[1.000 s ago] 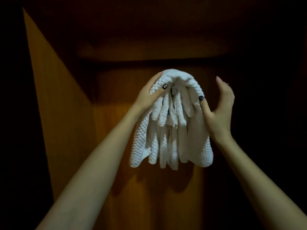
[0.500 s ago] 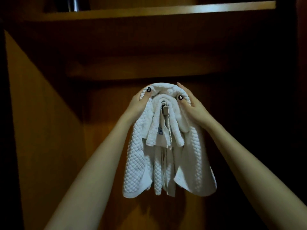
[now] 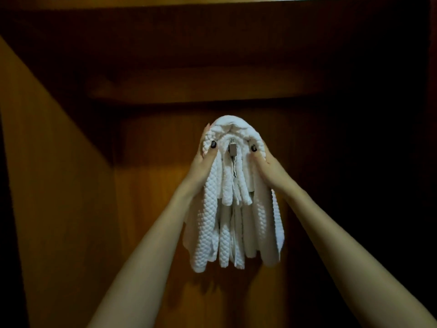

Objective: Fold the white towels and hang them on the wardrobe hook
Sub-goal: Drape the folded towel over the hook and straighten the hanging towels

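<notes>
White waffle-textured towels [image 3: 212, 223] hang in a folded bunch over a small metal hook [image 3: 232, 148] on the wardrobe's back panel [image 3: 146, 209]. The hook's square end pokes out between the folds near the top. My left hand [image 3: 203, 159] grips the left side of the bunch, thumb on the front just left of the hook. My right hand [image 3: 264, 162] grips the right side, thumb on the front just right of the hook. The towel ends hang loose below both wrists.
The wardrobe is dark wood. A lit side panel [image 3: 47, 185] slopes along the left, and a horizontal rail or ledge [image 3: 212, 88] crosses above the hook. A shelf edge [image 3: 212, 0] shows at the very top. The right side lies in deep shadow.
My right hand, open beside the towels a second ago, has closed onto the bunch. Both hands now hold it around the hook, and the folds hang longer and straighter.
</notes>
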Demonstrator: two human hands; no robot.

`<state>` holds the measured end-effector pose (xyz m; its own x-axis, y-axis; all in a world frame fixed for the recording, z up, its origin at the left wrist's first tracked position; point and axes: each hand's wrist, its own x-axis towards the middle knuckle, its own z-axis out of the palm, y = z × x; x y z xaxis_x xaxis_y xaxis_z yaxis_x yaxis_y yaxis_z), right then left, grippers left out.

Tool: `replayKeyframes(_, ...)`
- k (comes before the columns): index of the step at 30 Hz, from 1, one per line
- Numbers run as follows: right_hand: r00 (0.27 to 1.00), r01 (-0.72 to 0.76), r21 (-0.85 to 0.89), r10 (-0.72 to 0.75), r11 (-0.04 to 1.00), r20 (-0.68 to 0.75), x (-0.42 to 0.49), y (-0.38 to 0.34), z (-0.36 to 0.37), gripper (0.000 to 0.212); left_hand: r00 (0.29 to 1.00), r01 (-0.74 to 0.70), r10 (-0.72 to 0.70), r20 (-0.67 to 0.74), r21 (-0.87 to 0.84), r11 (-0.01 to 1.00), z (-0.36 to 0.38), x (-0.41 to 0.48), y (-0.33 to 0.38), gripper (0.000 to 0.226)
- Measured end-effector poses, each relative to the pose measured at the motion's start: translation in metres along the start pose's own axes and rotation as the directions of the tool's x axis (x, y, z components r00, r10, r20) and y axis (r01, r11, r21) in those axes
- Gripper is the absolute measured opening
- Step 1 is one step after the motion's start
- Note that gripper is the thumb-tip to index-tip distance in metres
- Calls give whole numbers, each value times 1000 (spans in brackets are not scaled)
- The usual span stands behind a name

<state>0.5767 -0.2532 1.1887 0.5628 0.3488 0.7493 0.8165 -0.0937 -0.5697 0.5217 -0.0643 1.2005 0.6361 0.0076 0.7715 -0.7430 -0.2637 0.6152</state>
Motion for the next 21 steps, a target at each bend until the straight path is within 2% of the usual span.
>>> replayKeyframes(3,998,-53,158,58,986,-29,-11,0,-4,65,978,198,-206,-39,-147,969,-13,-20,-17,62)
replayKeyframes(5,999,-44,111,46,993,-21,-32,6,-2,67,931,348,-355,-88,-82,934,-14,-37,-26,73)
replayKeyframes(6,999,-36,87,37,996,-14,-44,11,3,69,913,382,-384,-141,-39,923,-10,-46,-32,76)
replayKeyframes(8,1000,-12,68,14,998,-27,-66,20,13,76,927,301,-310,-210,-74,951,0,-67,-43,77)
replayKeyframes(10,998,-8,47,11,999,-67,-84,29,21,87,952,213,-231,-199,-106,971,9,-90,-53,73)
replayKeyframes(13,979,-129,-75,114,989,-171,-110,48,30,100,940,304,-302,-161,-16,953,14,-122,-72,81)
replayKeyframes(14,965,-190,-122,163,974,-204,-117,54,33,101,929,330,-322,-180,15,944,15,-128,-77,76)
replayKeyframes(16,938,-296,-173,251,940,-241,-126,65,39,97,905,375,-358,-229,32,927,17,-132,-84,45)
replayKeyframes(18,933,-319,-196,271,927,-237,-133,70,44,91,870,438,-414,-269,30,899,23,-133,-84,21)
replayKeyframes(21,941,-278,-210,222,937,-254,-147,72,44,87,821,483,-457,-341,-9,875,34,-141,-85,26)
